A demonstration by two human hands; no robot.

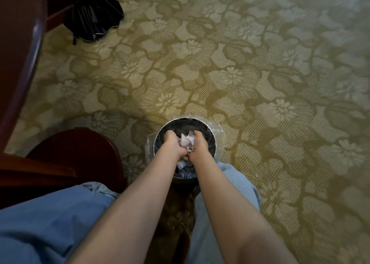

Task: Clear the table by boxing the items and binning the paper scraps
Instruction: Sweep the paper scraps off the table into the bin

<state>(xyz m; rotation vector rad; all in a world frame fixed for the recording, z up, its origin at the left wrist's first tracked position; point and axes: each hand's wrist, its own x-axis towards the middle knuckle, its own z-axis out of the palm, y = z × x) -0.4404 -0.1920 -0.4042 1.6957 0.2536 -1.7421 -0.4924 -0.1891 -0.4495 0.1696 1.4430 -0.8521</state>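
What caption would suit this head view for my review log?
The left hand and right hand together hold paper scraps over the lined bin on patterned carpet.

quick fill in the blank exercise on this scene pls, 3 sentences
1. The left hand and right hand hold paper scraps over the ____.
2. A clear ____ liner folds over its rim.
3. A folded black ____ lies on the carpet at upper left.

Missing words: bin; plastic; umbrella.
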